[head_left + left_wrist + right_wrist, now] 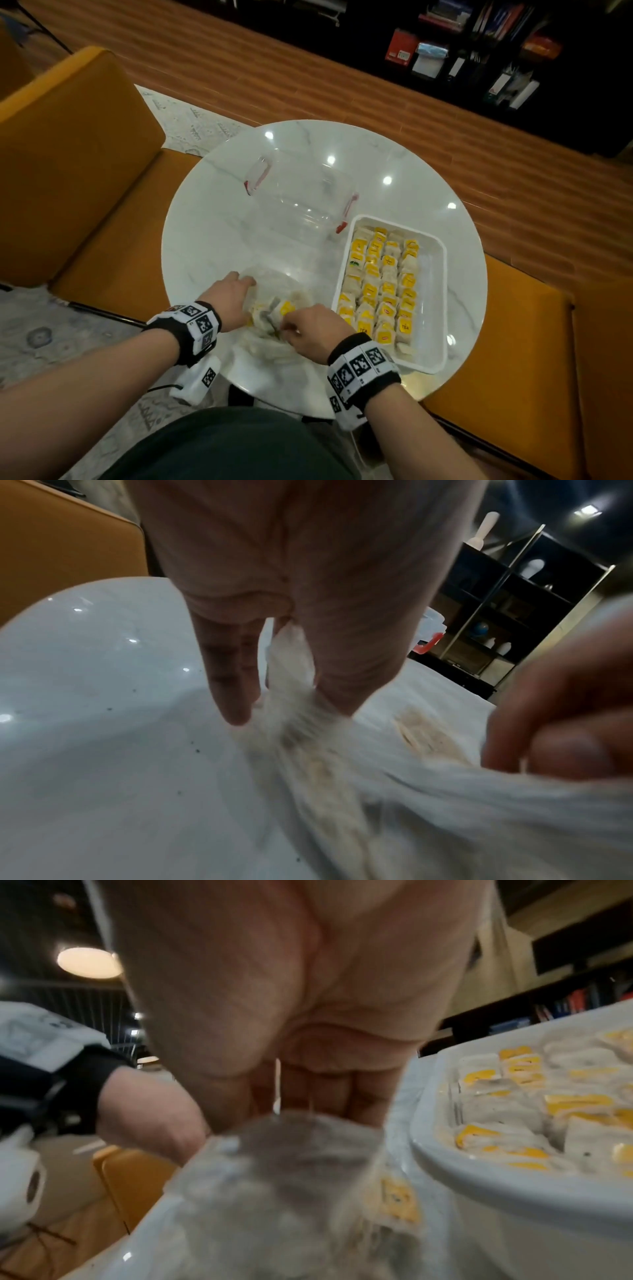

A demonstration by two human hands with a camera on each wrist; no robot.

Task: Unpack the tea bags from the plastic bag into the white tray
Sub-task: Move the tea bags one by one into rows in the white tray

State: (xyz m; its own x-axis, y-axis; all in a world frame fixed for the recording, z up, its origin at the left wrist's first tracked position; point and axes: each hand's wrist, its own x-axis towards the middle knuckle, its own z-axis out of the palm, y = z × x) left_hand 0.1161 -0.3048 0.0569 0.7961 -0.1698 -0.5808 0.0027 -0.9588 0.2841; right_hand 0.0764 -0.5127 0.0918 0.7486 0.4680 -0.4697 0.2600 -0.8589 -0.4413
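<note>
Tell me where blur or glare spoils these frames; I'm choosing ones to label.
Head view: mostly sharp, with ceiling-light glare spots on the marble table. Left wrist view: the plastic bag is smeared by motion blur under the left hand. Right wrist view: bag and right hand are soft; the white tray is slightly clearer.

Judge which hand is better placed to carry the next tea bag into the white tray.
Right. The right hand is at the plastic bag mouth beside the white tray, while the left hand grips the bag's far side.

Yellow-tagged tea bags (383,287) in white tray (440,274); white marble table (212,240); mustard-orange seats (78,144).
</note>
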